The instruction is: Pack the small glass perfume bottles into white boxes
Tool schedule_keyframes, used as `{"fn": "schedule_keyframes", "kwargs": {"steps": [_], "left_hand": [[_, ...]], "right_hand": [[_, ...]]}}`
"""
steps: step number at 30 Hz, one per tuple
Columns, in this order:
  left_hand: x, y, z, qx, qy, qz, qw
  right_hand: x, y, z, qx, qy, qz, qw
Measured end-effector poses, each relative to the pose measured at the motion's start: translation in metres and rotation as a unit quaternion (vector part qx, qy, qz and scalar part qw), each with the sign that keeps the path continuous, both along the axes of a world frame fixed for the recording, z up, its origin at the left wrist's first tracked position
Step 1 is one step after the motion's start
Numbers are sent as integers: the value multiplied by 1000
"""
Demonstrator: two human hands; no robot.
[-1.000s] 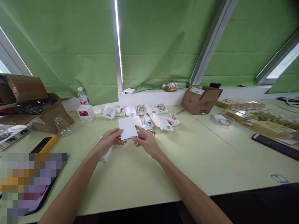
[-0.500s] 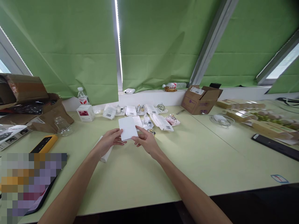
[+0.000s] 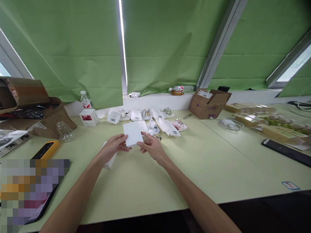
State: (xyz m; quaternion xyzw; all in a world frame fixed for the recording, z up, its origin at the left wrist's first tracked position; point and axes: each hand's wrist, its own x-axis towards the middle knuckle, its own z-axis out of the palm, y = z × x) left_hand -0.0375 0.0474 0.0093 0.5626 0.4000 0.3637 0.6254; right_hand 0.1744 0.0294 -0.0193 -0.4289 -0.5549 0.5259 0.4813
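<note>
Both hands hold up a flat white carton [image 3: 133,134], its plain face towards me, tilted above the table. My left hand [image 3: 115,145] is closed on its left edge, thumb on the front. On the right edge, my right hand [image 3: 152,146] pinches the lower corner between thumb and fingers. Under my left hand, a long white box [image 3: 110,162] lies partly hidden on the table. Behind the carton are several small glass perfume bottles [image 3: 151,124], each near flattened white packaging with barcodes [image 3: 169,127]. One round bottle [image 3: 179,124] looks pinkish.
The pale green table [image 3: 209,168] carries a small white box [image 3: 89,117], a plastic bottle [image 3: 86,100] and a clear jar [image 3: 65,132] on the left. An open brown carton [image 3: 209,104] stands back right, near a coiled white cable [image 3: 230,125]. A yellow-black case [image 3: 47,151] lies left.
</note>
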Motion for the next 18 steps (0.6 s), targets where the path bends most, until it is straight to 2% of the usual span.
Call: {"fn": "schedule_keyframes", "kwargs": {"steps": [18], "left_hand": [[0, -1, -1, 1, 5, -3, 1000]], "right_hand": [[0, -1, 0, 0, -17, -7, 1000]]}}
